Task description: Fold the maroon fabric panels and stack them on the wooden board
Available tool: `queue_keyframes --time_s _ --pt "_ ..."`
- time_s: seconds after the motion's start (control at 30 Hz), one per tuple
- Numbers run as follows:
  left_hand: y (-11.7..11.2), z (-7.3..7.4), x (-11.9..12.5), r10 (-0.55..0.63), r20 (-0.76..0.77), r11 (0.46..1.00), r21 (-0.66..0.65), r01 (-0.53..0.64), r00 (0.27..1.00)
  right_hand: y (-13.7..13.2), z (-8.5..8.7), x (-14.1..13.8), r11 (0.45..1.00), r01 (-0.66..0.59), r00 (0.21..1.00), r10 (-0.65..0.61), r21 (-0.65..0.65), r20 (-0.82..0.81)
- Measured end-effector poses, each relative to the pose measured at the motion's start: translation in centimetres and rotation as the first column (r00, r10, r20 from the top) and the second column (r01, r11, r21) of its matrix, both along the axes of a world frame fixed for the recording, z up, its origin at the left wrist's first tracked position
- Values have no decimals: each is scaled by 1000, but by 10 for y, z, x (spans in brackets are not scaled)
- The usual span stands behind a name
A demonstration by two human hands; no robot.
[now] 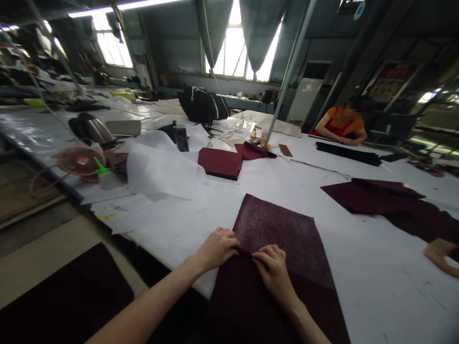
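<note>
A dark maroon fabric piece [283,234] lies on the white table [376,267] in front of me, its near end hanging over the table edge. My left hand [217,248] and my right hand [273,267] both pinch a fold in this fabric near its middle, fingers closed on the cloth, thumbs almost meeting. The part beyond the fold looks speckled and lies flat.
A folded maroon stack [220,163] and white paper sheets [161,169] lie further back. More maroon cloth [387,198] lies at the right, near another person's hand [441,255]. A pink fan [81,161] stands left. A seated person in orange [340,125] works at the far side.
</note>
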State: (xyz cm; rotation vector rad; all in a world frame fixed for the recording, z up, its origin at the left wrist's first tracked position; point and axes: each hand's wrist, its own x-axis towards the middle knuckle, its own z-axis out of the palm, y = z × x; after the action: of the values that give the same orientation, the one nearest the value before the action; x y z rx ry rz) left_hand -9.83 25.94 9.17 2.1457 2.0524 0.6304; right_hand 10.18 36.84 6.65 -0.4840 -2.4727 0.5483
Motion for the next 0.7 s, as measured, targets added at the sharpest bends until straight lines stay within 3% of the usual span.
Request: queue_keyframes --time_s 0.33,0.7 --pt "-19 -24 -6 -51 -80 992 114 60 996 -1 -6 3 986 -65 998 62 152 26" --pt "-27 -29 -2 -87 -165 984 143 111 982 -5 -6 4 977 -86 994 71 197 82"
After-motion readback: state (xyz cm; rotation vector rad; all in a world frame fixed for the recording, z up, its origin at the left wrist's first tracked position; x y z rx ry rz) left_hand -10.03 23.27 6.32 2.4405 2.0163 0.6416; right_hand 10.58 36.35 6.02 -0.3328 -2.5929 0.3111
